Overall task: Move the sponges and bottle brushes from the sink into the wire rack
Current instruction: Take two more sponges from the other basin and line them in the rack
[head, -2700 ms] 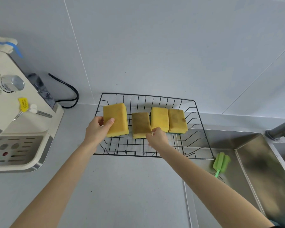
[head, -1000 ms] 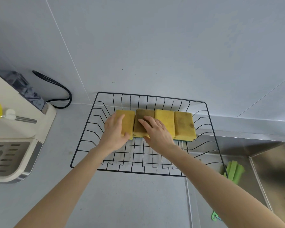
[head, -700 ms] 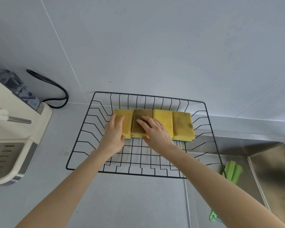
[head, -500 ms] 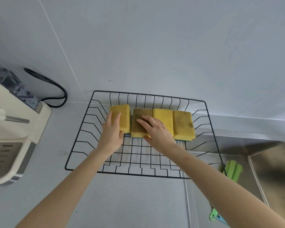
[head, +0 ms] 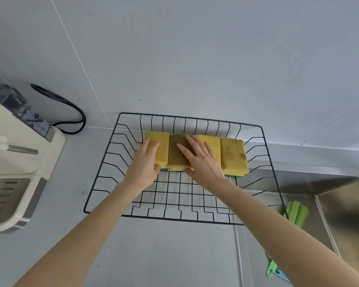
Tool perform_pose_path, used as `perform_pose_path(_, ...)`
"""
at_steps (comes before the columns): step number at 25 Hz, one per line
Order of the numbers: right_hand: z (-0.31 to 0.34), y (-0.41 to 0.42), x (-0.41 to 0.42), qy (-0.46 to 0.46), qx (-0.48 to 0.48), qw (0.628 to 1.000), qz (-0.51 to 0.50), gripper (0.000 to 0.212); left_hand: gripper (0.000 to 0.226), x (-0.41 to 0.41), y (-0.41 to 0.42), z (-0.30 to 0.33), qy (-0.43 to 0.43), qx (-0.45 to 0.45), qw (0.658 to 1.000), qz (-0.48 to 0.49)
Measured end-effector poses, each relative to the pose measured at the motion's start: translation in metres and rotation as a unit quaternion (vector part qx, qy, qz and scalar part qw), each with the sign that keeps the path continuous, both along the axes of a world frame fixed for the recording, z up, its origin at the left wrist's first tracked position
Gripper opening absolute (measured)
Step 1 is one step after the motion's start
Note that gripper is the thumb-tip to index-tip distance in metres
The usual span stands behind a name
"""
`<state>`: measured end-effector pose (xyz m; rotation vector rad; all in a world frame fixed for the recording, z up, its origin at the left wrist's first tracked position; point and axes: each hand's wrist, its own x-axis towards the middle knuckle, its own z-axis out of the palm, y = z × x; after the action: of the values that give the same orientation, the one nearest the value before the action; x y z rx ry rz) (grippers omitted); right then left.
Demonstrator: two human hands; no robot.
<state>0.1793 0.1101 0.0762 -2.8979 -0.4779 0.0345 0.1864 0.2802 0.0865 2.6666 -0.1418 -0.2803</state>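
Observation:
Several yellow sponges lie side by side along the back of the black wire rack [head: 104, 166]. My left hand [head: 144, 164] rests on the leftmost sponge [head: 161, 142], thumb at its front edge. My right hand [head: 201, 160] lies flat with spread fingers across the stained brown sponge [head: 175, 156] and the yellow sponge [head: 212, 142] beside it. The rightmost stained sponge [head: 233, 157] is untouched. A green bottle brush [head: 296, 213] lies in the steel sink [head: 344, 214], its handle end [head: 270, 269] showing near my right forearm.
A cream coffee machine [head: 15, 162] stands on the counter to the left, a black cable [head: 71, 112] looping behind it. The rack's right end overhangs the sink. A grey wall rises directly behind the rack.
The left hand brought the leftmost sponge down and pushed it against the row. The right hand moved from the rack's front onto the middle sponges and now lies flatter on them.

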Motion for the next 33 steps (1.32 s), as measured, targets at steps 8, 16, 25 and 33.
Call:
perform_pose_path(8, 0.002, 0.0, 0.004, 0.041, -0.03, 0.999, 0.01, 0.07, 0.069, 0.0, -0.013, -0.001, -0.008, 0.053, 0.998, 0.032)
perform_pose_path(16, 0.015, -0.004, -0.011, 0.06, -0.035, 0.997, -0.017, 0.078, 0.082, -0.004, -0.008, 0.014, 0.024, 0.111, 0.993, -0.012)
perform_pose_path(25, 0.066, -0.019, -0.055, 0.041, 0.009, 0.996, -0.08, 0.067, 0.076, -0.04, -0.018, 0.071, -0.024, 0.116, 0.992, -0.041)
perform_pose_path(33, 0.101, -0.065, -0.117, 0.009, 0.038, 0.992, -0.12, 0.063, 0.075, -0.09, -0.049, 0.117, -0.077, 0.135, 0.985, -0.078)
